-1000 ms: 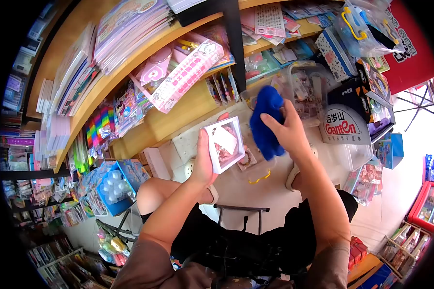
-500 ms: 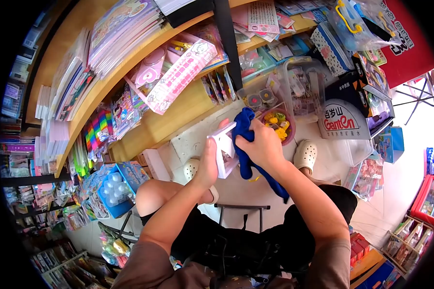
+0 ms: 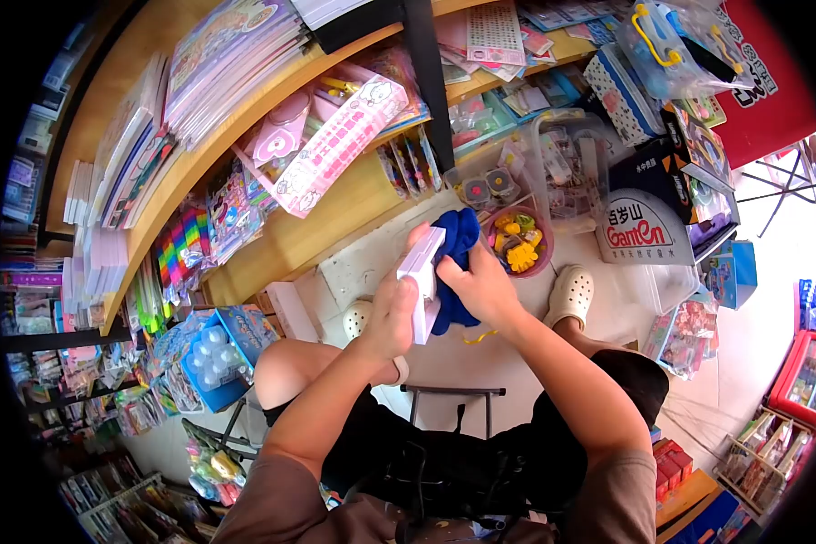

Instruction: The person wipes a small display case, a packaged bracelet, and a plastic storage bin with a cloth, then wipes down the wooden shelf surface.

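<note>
My left hand [image 3: 395,313] is closed around a flat, pale white-lilac box-like item [image 3: 423,276], held upright in front of me; I cannot make out its exact kind. A dark blue cloth [image 3: 457,238] is bunched in my right hand [image 3: 482,288], its thumb pressing on it beside the pale item. The cloth lies against the item's right side. Fingers of both hands are partly hidden behind the item and the cloth.
Beyond my hands stands a pink round basket [image 3: 550,247] of yellow toys. Clear plastic bins [image 3: 598,150] and a Ganten carton [image 3: 646,231] sit to the right. A wooden shelf [image 3: 322,240] with a pink box [image 3: 343,145] runs along the left. Blue box [image 3: 216,358] is near my left knee.
The pale item has turned so that its edge faces me more. The blue cloth's hanging end has been gathered up, and my right hand has moved slightly left against the item.
</note>
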Demonstrator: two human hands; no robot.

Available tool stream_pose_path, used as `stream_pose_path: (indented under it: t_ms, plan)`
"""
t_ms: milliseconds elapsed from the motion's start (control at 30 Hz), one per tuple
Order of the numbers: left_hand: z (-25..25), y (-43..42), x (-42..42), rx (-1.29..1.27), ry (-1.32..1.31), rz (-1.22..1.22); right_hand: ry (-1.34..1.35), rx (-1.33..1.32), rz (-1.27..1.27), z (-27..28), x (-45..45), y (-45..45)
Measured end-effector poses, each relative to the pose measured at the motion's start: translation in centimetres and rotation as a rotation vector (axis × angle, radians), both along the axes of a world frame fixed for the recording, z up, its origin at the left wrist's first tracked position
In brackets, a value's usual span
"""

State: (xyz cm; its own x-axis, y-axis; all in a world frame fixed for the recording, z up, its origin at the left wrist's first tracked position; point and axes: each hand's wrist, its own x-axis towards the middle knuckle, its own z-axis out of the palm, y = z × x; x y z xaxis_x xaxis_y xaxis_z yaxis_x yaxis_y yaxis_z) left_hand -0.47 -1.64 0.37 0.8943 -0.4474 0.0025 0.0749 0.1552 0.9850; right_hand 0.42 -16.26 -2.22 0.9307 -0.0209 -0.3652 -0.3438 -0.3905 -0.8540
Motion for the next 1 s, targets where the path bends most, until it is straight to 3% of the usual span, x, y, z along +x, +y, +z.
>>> stream_pose_path:
  t_ms: [167, 267, 467, 567, 633, 867, 1000]
  plan:
    - [0.2, 0.0, -0.2, -0.065, 0.011, 0.052, 0.104, -0.013, 0.057, 0.9, -0.9, 0.0]
    - [0.2, 0.2, 0.1, -0.047, -0.040, 0.068, 0.117, 0.063, 0.090, -1.7, -2.0, 0.6]
    - [0.1, 0.0, -0.2, 0.035, -0.162, 0.085, 0.656, 0.883, -0.127, 0.9, -2.4, 1.4]
    - [-0.1, 0.4, -0.2, 0.063, -0.138, 0.028, 0.672, 1.083, -0.227, 2.9, -2.8, 1.8]
    - [0.0, 0.0, -0.4, 0.001, -0.060, 0.062, 0.670, 1.071, -0.220, 3.4, -3.0, 1.9]
    - [-0.2, -0.2, 0.0, -0.019, -0.213, 0.091, 0.945, 1.154, -0.009, 4.5, -4.5, 1.6]
    - [-1.1, -0.3, -0.5, 0.005, -0.243, 0.036, 0.848, 1.122, -0.131, 3.6, -4.8, 1.5]
